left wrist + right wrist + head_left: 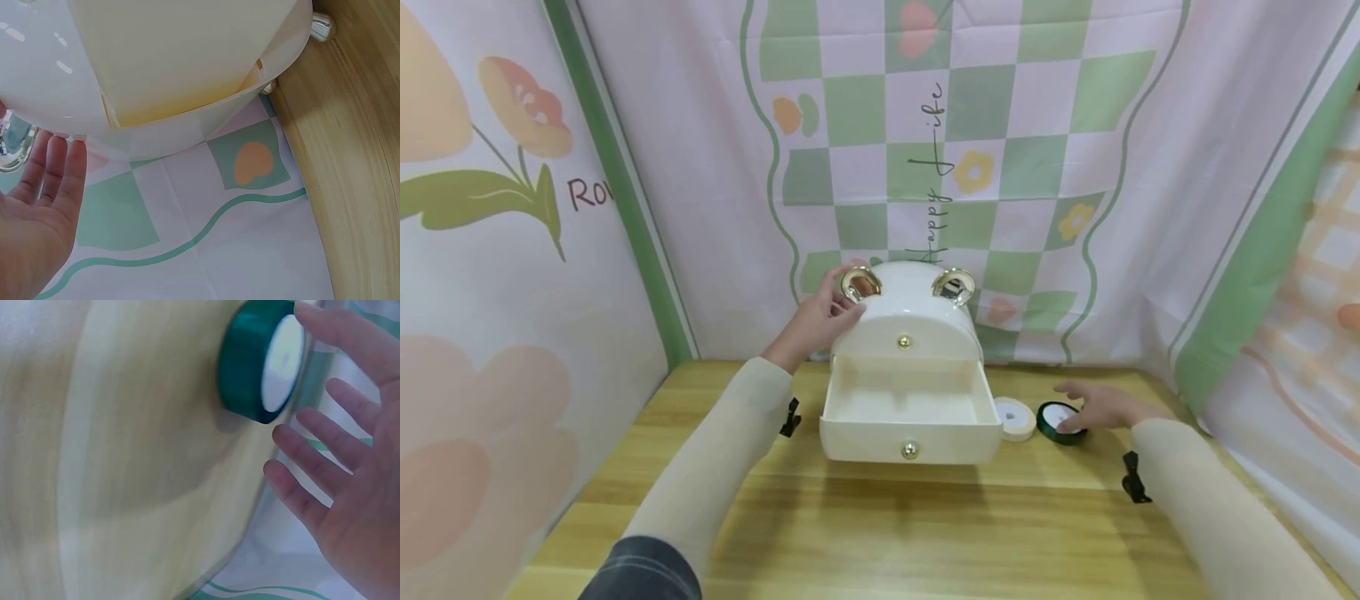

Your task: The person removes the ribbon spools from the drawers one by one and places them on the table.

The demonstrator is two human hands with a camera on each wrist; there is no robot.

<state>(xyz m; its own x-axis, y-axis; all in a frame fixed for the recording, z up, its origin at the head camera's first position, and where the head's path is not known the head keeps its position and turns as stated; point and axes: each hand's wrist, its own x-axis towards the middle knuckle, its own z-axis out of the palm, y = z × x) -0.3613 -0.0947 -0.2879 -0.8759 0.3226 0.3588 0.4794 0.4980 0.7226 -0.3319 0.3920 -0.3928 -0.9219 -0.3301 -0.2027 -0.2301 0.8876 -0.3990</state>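
A white drawer box [906, 312] with two gold ring-shaped ears stands at the back of the table, its lower drawer [910, 446] pulled out with nothing inside. My left hand [823, 321] rests on the box's upper left side by the gold ear [861, 285]; in the left wrist view its fingers [56, 165] touch the shell. To the right, my right hand [1105, 407] hovers with spread fingers beside a dark green ribbon roll [1062, 423]. In the right wrist view the thumb is at the edge of that roll [250, 362]. A cream ribbon roll [1017, 421] lies between it and the drawer.
The wooden table [880, 533] ends at a patterned curtain [977, 125] close behind the box. More printed cloth hangs along the left and right sides. Small gold feet [322, 27] show under the box in the left wrist view.
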